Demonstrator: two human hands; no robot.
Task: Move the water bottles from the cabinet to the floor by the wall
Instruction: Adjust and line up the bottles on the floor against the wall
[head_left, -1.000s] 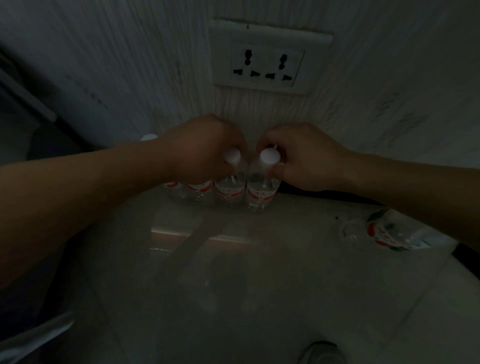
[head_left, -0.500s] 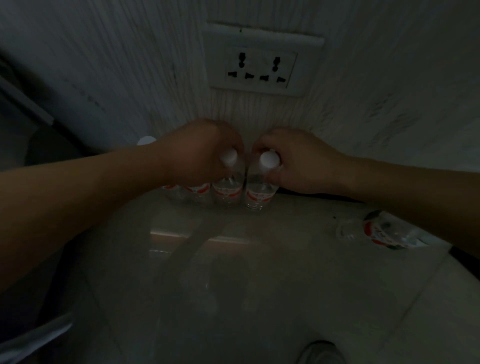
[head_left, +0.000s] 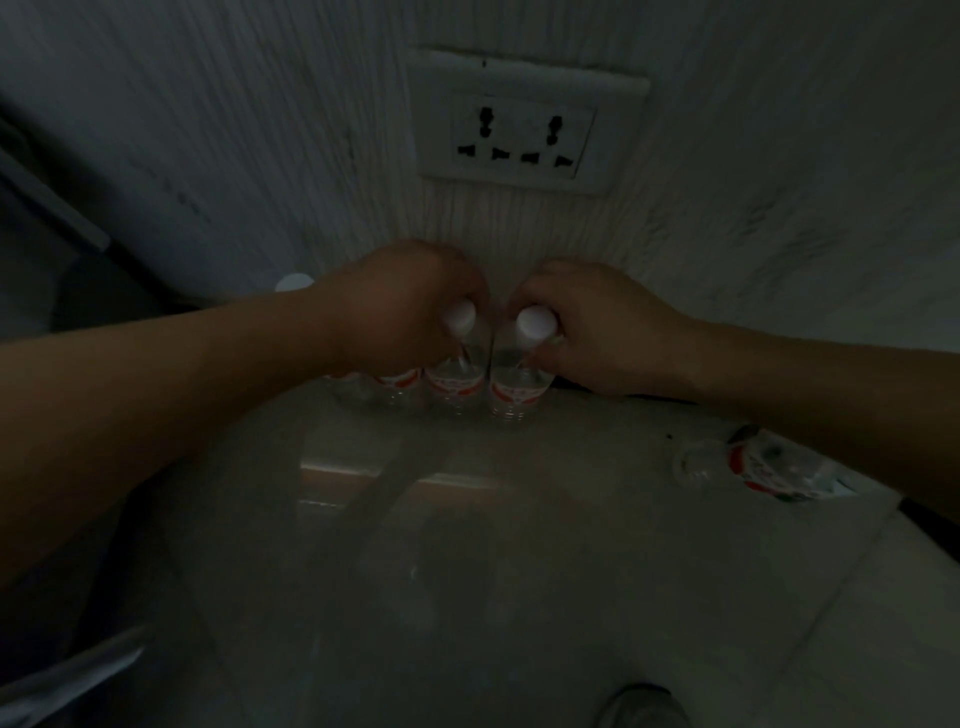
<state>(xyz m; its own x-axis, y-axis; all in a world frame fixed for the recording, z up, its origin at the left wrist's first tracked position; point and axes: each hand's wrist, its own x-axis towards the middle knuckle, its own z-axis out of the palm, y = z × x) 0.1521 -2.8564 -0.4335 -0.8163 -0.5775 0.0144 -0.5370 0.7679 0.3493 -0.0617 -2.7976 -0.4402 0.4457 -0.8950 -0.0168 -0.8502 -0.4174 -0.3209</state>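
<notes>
**Hands grip two bottles at the foot of the wall**

The fingers of the left hand (head_left: 400, 306) curl round the neck of a white-capped water bottle (head_left: 457, 376). Those of the right hand (head_left: 597, 327) pinch the neck of a second bottle (head_left: 519, 387) just beside it. Both stand upright on the tiled floor (head_left: 519, 545) against the wall (head_left: 260, 130), below a power socket (head_left: 524, 135). More red-labelled bottles (head_left: 397, 384) line up to the left, partly hidden by the forearm. A lone bottle (head_left: 763, 465) lies on its side well apart, to the right.
</notes>
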